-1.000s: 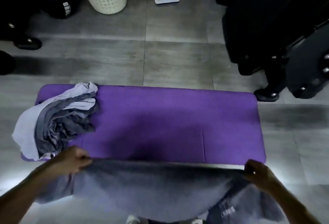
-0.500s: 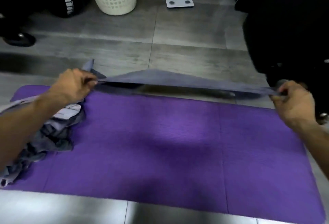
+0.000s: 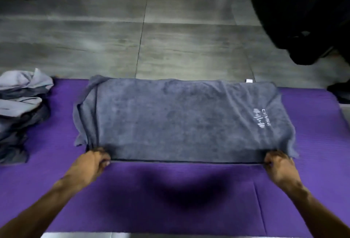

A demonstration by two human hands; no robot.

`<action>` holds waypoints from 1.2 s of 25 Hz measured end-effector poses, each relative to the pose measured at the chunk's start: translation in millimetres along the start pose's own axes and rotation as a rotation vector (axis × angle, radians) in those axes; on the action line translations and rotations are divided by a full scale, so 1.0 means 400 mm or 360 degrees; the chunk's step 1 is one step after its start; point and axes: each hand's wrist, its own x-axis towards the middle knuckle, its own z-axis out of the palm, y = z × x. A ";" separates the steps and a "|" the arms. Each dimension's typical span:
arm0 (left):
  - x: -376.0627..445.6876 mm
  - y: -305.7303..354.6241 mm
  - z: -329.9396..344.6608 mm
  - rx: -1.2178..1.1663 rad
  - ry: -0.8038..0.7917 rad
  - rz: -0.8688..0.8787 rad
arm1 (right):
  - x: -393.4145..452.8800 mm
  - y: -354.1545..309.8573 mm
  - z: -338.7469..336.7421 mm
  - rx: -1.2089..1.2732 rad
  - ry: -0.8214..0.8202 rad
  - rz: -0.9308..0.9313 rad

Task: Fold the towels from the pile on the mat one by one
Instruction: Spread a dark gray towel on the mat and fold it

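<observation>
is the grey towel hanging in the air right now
No, the grey towel lies flat on the purple mat, both hands gripping its near corners.

Both arms extend forward, spread wide apart. Left hand [image 3: 91, 164] and right hand [image 3: 278, 164]: knuckles up, fingers curled, each pinching a near corner of the towel [image 3: 185, 118].

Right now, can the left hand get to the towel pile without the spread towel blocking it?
Probably yes. The pile sits at the mat's left end, apart from the spread towel, with bare mat between. But the left hand grips that towel's near corner and must let go first.
</observation>
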 end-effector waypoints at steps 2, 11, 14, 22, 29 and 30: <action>-0.064 -0.002 0.052 0.0075 -0.0156 -0.0039 | -0.050 0.015 0.006 0.0026 -0.0030 -0.0011; -0.166 -0.003 0.094 0.0265 -0.0497 -0.0061 | -0.266 0.022 0.050 0.0014 -0.0324 0.0369; -0.119 0.058 0.057 0.0529 -0.0719 -0.0075 | -0.258 0.026 0.033 0.0070 -0.0248 0.0371; 0.181 0.388 0.164 0.0631 -0.0564 0.0737 | -0.159 0.207 -0.041 0.0417 0.0018 0.1280; 0.018 0.778 0.288 0.0419 -0.0889 0.0626 | -0.163 0.276 -0.094 0.0310 -0.0014 0.1384; 0.016 0.794 0.289 0.0264 -0.0747 0.0588 | -0.159 0.289 -0.098 0.0047 0.0043 0.1277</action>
